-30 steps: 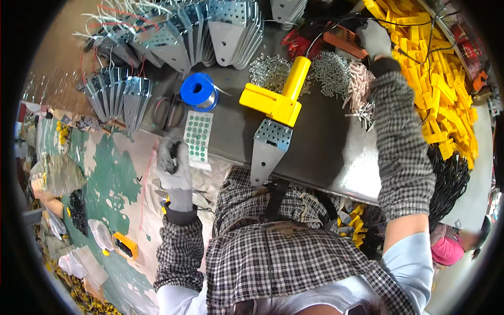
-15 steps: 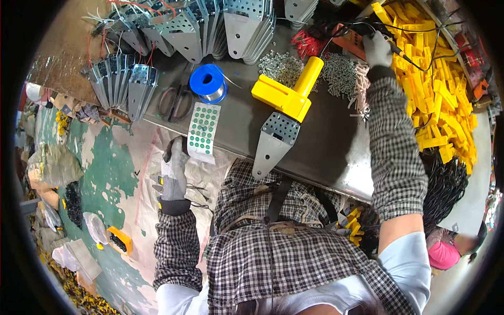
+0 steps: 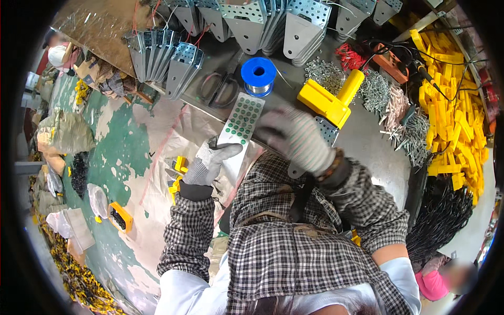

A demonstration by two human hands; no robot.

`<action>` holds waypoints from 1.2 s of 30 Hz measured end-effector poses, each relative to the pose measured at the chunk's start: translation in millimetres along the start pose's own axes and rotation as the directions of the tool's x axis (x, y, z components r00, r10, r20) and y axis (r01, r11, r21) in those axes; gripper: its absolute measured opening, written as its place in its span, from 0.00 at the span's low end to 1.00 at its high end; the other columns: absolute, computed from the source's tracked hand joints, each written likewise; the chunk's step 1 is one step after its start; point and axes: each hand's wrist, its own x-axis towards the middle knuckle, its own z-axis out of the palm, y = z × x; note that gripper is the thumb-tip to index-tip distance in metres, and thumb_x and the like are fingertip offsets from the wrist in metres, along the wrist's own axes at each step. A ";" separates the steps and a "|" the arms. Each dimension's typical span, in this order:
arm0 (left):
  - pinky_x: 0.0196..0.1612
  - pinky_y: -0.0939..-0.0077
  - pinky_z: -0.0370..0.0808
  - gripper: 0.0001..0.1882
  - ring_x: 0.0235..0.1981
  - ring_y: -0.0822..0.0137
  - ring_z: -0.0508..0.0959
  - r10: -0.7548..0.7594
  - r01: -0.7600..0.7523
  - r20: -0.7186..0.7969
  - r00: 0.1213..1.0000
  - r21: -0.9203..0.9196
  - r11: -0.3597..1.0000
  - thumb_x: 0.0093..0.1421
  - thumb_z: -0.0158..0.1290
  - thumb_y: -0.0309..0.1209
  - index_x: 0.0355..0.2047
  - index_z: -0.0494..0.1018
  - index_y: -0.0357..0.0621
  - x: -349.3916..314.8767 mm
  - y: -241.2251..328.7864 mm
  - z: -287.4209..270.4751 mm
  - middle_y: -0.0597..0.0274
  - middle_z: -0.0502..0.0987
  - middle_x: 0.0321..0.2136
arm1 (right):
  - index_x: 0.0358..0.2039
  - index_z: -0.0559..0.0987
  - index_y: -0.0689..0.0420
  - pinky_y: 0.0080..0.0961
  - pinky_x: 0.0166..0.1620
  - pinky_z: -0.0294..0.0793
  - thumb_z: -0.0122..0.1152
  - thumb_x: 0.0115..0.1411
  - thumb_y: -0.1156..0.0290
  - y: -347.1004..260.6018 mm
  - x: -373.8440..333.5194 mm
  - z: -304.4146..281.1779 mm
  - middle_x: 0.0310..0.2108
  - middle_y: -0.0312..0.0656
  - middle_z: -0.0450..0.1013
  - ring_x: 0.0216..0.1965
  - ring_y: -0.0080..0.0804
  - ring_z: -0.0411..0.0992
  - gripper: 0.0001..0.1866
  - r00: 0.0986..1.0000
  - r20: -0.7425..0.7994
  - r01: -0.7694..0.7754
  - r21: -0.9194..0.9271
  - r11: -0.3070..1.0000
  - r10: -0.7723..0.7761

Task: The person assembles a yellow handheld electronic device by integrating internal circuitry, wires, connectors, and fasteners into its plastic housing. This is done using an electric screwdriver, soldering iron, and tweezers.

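Note:
My gloved left hand (image 3: 210,160) pinches the lower end of a white sheet of round green stickers (image 3: 242,116), thumb on top, at the front edge of the bench. My gloved right hand (image 3: 302,137) is just right of the sheet, its fingers smeared by motion, so I cannot tell what they hold. Behind that hand lies a yellow plastic T-shaped housing (image 3: 328,102). A grey perforated metal bracket (image 3: 326,131) at its near end is partly covered by the right hand. Beyond the sheet stands a blue spool of silver wire (image 3: 259,76).
Scissors (image 3: 219,86) lie left of the spool. Stacked metal brackets (image 3: 307,31) line the back. Piles of nuts (image 3: 324,73), screws (image 3: 375,89) and pink pieces (image 3: 395,110) lie toward the right. Yellow parts (image 3: 451,121) and black cables (image 3: 441,215) fill the right side.
My right hand has come from the red-brown block at the back right to beside the sticker sheet. My left hand has taken hold of the sheet's lower end. The view has shifted.

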 end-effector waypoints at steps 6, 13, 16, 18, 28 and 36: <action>0.48 0.74 0.73 0.14 0.42 0.69 0.77 0.101 -0.099 -0.042 0.994 0.061 0.993 0.60 0.55 0.32 0.42 0.78 0.36 3.5 -6.1 -3.3 0.60 0.80 0.39 | 0.35 0.76 0.60 0.36 0.29 0.77 0.61 0.52 0.70 -26.1 2.3 40.1 0.31 0.45 0.72 0.30 0.41 0.76 0.11 0.993 0.117 0.026 -0.464 0.885 0.032; 0.35 0.81 0.73 0.12 0.32 0.74 0.79 0.133 -0.155 -0.152 0.980 -0.145 0.977 0.57 0.58 0.29 0.39 0.78 0.35 -3.6 10.1 13.5 0.62 0.81 0.32 | 0.33 0.75 0.56 0.39 0.32 0.76 0.64 0.50 0.66 -35.2 -5.1 53.8 0.30 0.43 0.72 0.30 0.45 0.75 0.11 0.996 0.071 0.006 -0.627 0.779 0.049; 0.35 0.82 0.74 0.11 0.33 0.74 0.79 0.022 -0.018 -0.055 0.998 0.055 0.998 0.57 0.59 0.31 0.36 0.78 0.35 8.2 -12.1 -12.3 0.63 0.81 0.32 | 0.33 0.77 0.58 0.38 0.33 0.75 0.64 0.50 0.69 -34.8 6.2 39.3 0.31 0.47 0.74 0.32 0.45 0.76 0.10 0.985 0.087 -0.119 -0.307 0.944 0.152; 0.36 0.82 0.74 0.11 0.33 0.74 0.78 -0.001 0.003 -0.060 0.998 0.028 1.000 0.56 0.60 0.29 0.36 0.77 0.35 10.8 -3.8 -6.0 0.63 0.80 0.32 | 0.32 0.79 0.59 0.36 0.34 0.75 0.64 0.49 0.71 -15.8 4.9 28.2 0.30 0.48 0.75 0.31 0.45 0.76 0.09 0.990 -0.032 -0.141 -0.127 0.982 0.138; 0.52 0.62 0.70 0.23 0.46 0.53 0.74 0.730 -0.557 0.188 0.657 0.773 0.303 0.46 0.66 0.33 0.42 0.73 0.42 1.8 37.4 76.4 0.52 0.73 0.43 | 0.33 0.81 0.55 0.39 0.50 0.69 0.65 0.50 0.71 54.9 -7.8 -105.1 0.40 0.41 0.73 0.45 0.43 0.71 0.09 0.966 -0.251 -0.185 -0.483 0.856 0.067; 0.45 0.59 0.68 0.16 0.41 0.55 0.72 0.471 -0.554 0.430 0.770 0.817 0.159 0.46 0.63 0.38 0.34 0.75 0.49 28.9 41.3 149.2 0.61 0.73 0.37 | 0.40 0.82 0.54 0.37 0.57 0.65 0.61 0.54 0.70 82.7 -5.6 -164.4 0.48 0.38 0.75 0.53 0.37 0.71 0.13 0.956 0.293 0.055 -0.153 0.987 -0.008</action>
